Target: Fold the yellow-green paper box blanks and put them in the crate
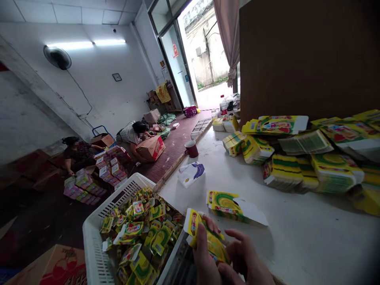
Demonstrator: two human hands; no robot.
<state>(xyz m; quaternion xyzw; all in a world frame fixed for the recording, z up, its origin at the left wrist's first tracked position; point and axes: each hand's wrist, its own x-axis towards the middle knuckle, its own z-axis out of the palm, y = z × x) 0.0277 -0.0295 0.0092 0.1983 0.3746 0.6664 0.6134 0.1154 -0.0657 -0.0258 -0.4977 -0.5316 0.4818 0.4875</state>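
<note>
Table (297,245) sits right of the basket (89,237), flat carton (227,202) on it. Your left hand (203,257) grips a packet (214,243) at the basket's near-right rim, its long axis slanting basket-ward. Your right hand (246,259) is loose-fingered just beside the packet.

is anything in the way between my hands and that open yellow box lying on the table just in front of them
Nothing visible: only bare table lies between them and the open box. But the left hand is gripping another yellow carton, with the right hand against it.
</note>
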